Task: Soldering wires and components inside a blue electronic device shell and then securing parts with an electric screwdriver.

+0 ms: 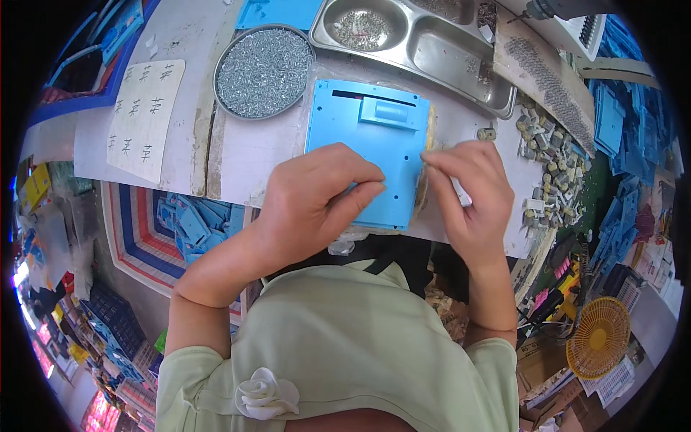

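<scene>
A light-blue plastic panel (367,155) lies in front of me on a padded pad at the table's near edge. It has a slot along its far side, a raised block below the slot and several small dark holes. Over its left half, my left hand (313,201) is closed, thumb and forefinger nearly meeting above the surface. My right hand (475,194) is by the panel's right edge, its thumb and fingertips pinched together. Whatever either pinch holds is too small or hidden to make out.
Beyond the panel stand a round tray of small metal screws (265,72) and a steel compartment tray (403,57) with small parts. Small motors (551,169) lie in a heap at right, near a tilted board (554,79). A striped bag (137,237) holds blue pieces at lower left.
</scene>
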The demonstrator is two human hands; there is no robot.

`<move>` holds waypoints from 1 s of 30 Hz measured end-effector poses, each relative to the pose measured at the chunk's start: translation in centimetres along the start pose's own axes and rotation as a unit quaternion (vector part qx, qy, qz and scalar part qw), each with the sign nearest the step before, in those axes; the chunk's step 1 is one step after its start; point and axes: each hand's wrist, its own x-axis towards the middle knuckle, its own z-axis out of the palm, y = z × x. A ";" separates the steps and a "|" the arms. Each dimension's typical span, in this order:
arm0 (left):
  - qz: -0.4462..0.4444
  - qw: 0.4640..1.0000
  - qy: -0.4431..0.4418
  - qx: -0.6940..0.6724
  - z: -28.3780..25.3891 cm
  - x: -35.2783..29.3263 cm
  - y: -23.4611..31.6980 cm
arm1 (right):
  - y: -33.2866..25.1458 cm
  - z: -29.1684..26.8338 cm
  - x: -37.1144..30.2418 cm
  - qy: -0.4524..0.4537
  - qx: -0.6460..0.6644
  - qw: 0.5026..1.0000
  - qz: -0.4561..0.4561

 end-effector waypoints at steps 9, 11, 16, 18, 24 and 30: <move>0.187 0.958 -0.025 0.217 1.9 0.1 -1.7 | 0.7 0.7 1.0 -0.088 -0.153 0.980 -0.091; 0.199 0.951 -0.043 0.234 2.1 0.1 -2.2 | 0.6 0.5 0.9 -0.105 -0.172 0.974 -0.101; 0.227 0.938 -0.073 0.252 1.9 0.2 -2.0 | 1.1 -0.1 0.6 -0.084 -0.137 0.985 -0.070; 0.235 0.931 -0.088 0.265 1.9 0.2 -1.9 | 1.3 -0.3 0.2 -0.063 -0.128 0.988 -0.058; 0.237 0.925 -0.126 0.270 1.4 0.3 -1.5 | 1.3 -0.8 0.6 -0.026 -0.113 0.992 -0.039; 0.222 0.929 0.125 0.269 -4.6 2.0 -5.1 | 3.9 -3.9 3.3 0.152 -0.078 0.985 0.003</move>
